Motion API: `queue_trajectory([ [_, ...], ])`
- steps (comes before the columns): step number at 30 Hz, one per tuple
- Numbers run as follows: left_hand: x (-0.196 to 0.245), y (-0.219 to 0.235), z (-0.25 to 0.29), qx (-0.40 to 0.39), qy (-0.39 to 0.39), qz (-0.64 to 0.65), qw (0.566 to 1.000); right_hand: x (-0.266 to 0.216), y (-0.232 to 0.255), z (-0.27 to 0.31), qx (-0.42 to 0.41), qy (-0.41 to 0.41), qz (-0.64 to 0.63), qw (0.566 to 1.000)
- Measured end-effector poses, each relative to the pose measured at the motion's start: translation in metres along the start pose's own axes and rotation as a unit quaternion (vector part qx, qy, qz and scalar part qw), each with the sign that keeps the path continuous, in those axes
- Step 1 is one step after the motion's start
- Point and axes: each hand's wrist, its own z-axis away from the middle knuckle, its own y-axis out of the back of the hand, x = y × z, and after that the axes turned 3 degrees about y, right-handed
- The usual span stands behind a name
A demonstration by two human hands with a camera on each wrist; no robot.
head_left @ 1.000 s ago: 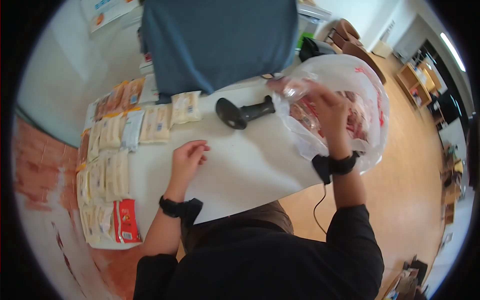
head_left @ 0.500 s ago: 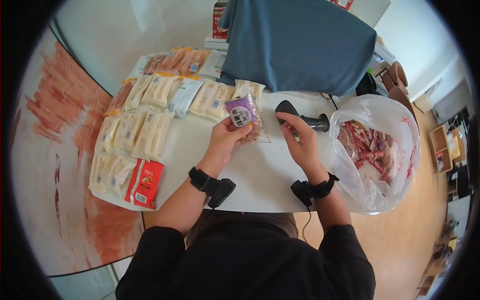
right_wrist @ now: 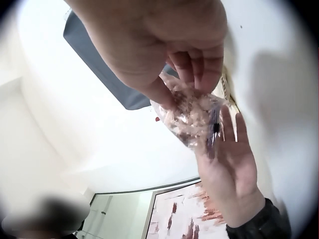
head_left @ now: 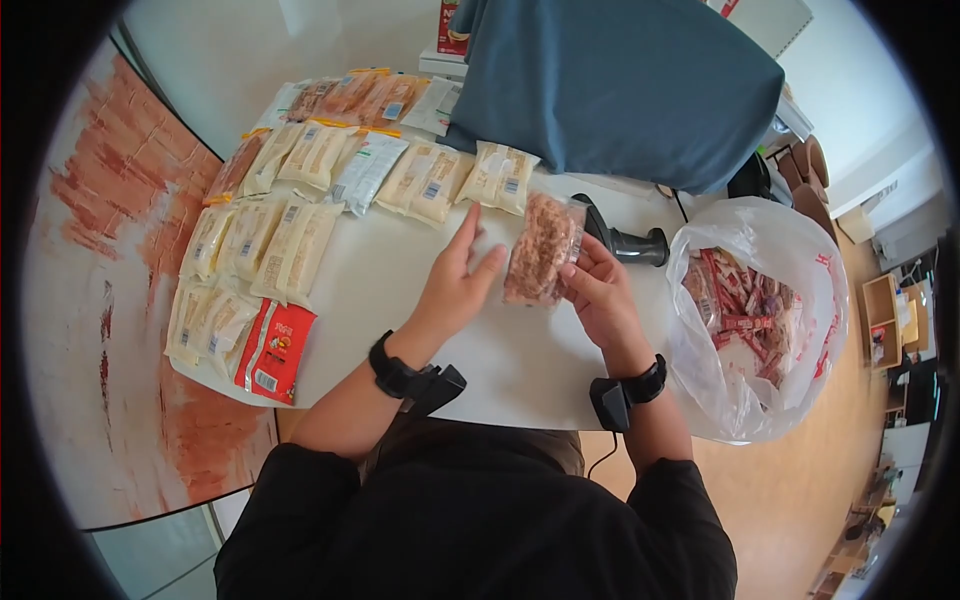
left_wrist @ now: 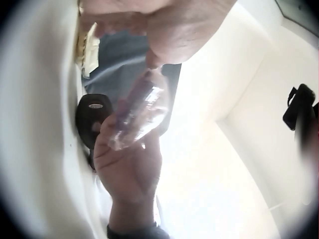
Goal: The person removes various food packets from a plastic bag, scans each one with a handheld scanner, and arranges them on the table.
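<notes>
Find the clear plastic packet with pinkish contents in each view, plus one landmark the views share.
Head: the clear plastic packet with pinkish contents, just right of centre, in the right hand.
Left wrist: packet just left of centre.
Right wrist: packet just right of centre.
Shared landmark: blue-grey draped cloth.

Surface (head_left: pixel 400 285): white, under left hand (head_left: pixel 452 290) and right hand (head_left: pixel 604 298)
Cream packets (head_left: pixel 312 155): rows left of and beyond left hand
Red packet (head_left: pixel 278 345): left of left hand
Black scanner (head_left: pixel 637 246): just beyond right hand
</notes>
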Motion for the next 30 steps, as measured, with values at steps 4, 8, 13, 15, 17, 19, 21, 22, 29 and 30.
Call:
queue_trajectory([
  [4, 0.001, 0.002, 0.002, -0.145, 0.156, 0.142, 0.967, 0.005, 0.001, 0.002, -0.005, 0.099, 0.195, 0.976],
  [8, -0.001, 0.005, -0.002, -0.165, 0.149, 0.150, 0.963, -0.008, 0.016, 0.002, 0.021, 0.213, 0.435, 0.875],
  [13, -0.003, 0.015, -0.007, -0.055, 0.105, 0.124, 0.985, -0.018, 0.070, -0.013, 0.128, 0.251, 0.702, 0.654],
  [15, 0.000, 0.017, -0.009, -0.027, 0.080, 0.111, 0.990, -0.011, 0.073, -0.015, 0.120, 0.224, 0.728, 0.636],
  [17, 0.003, 0.018, -0.009, -0.005, 0.076, 0.111, 0.991, -0.005, 0.070, -0.015, 0.120, 0.223, 0.735, 0.629],
  [19, 0.003, 0.017, -0.010, 0.019, 0.062, 0.109, 0.992, -0.004, 0.074, -0.015, 0.081, 0.219, 0.726, 0.647],
  [21, -0.003, 0.017, -0.012, 0.046, 0.037, 0.101, 0.993, -0.007, 0.066, -0.013, 0.041, 0.224, 0.724, 0.651],
  [22, -0.004, 0.018, -0.013, 0.048, 0.031, 0.102, 0.993, -0.009, 0.059, -0.010, 0.025, 0.230, 0.720, 0.654],
  [29, -0.010, 0.019, -0.016, 0.042, 0.008, 0.095, 0.995, -0.017, 0.030, -0.004, 0.015, 0.324, 0.666, 0.672],
  [30, -0.009, 0.019, -0.016, 0.037, 0.011, 0.090, 0.995, -0.018, 0.030, -0.004, 0.020, 0.330, 0.664, 0.670],
])
